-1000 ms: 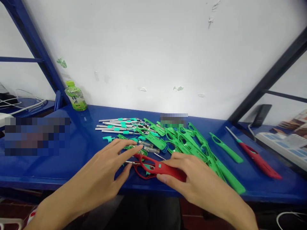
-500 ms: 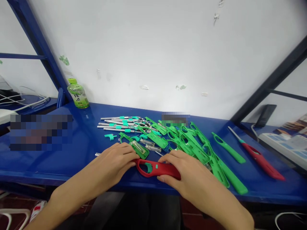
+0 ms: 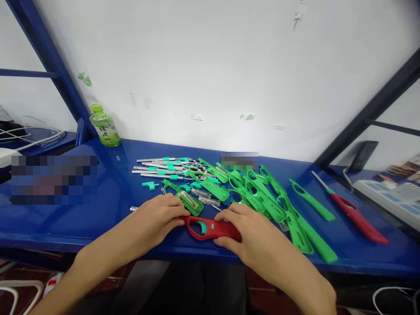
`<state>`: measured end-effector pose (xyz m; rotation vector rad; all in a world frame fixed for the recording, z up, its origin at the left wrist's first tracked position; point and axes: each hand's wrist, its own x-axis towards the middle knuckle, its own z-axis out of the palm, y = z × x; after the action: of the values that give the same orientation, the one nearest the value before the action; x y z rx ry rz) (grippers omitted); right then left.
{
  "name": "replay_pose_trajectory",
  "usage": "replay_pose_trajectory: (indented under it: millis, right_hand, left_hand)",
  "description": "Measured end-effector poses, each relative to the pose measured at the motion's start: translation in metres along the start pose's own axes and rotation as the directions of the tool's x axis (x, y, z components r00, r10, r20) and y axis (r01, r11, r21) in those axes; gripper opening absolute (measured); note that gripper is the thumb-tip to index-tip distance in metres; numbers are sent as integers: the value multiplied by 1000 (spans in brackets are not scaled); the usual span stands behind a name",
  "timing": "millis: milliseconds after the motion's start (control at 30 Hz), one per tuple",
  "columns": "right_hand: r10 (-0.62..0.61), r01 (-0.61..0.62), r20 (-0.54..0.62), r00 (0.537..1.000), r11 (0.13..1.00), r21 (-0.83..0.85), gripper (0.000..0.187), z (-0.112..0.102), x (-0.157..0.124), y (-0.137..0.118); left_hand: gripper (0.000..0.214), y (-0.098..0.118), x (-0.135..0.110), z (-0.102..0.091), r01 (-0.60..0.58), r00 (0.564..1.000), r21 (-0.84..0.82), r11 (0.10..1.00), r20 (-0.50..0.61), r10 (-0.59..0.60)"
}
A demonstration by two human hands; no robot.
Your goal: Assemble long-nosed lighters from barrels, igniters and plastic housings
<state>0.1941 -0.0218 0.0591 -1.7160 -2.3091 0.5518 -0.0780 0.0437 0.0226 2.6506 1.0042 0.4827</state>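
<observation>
A red gas lighter (image 3: 210, 228) with a teal trigger lies level between my hands, just above or on the front of the blue table. My right hand (image 3: 244, 229) is wrapped round its handle end. At the opposite end, my left hand (image 3: 164, 214) has its fingers closed by the trigger guard; its fingertips cover the nozzle side. Right behind the lighter rests a green half shell (image 3: 190, 203) with a clear fuel tank inside. Further clear tanks (image 3: 209, 201) lie beside it. A metal tube end (image 3: 133, 209) pokes out left of my left hand.
Several green lighter shells (image 3: 269, 201) are piled to the right. Metal nozzle tubes (image 3: 157, 168) with teal parts lie at the back, and loose teal triggers (image 3: 150, 186) nearby. Another red lighter (image 3: 357, 218) lies far right. A green tea bottle (image 3: 105, 127) stands back left on the blue table (image 3: 108, 188).
My right hand and the red lighter have shifted slightly left. Both hands keep their hold; the table items look unchanged apart from a small shift of the view.
</observation>
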Motion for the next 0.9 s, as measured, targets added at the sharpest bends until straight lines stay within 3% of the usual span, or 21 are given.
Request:
replay_pose_trajectory:
  millis: [233,500,767,900]
  right_hand:
    - [36,-35,8,999,999,-39,28,1,0,-2]
    - [-29,27,-46,999,999,-36,29,5,-3,0]
    - [88,-97,-68,994,983,-154,31,11,8,-7]
    - [69,-86,-80,994,969,-230,26,11,10,-15]
  left_hand:
    - [20,4,4,-1,-12,1000,56,998,-15,12]
    - [23,10,4,-5,-55,997,125,991,-42,61]
    - [31,11,0,8,-38,999,132,991,-21,41]
    - [30,13,-1,6,-4,1000,144,990,9,3]
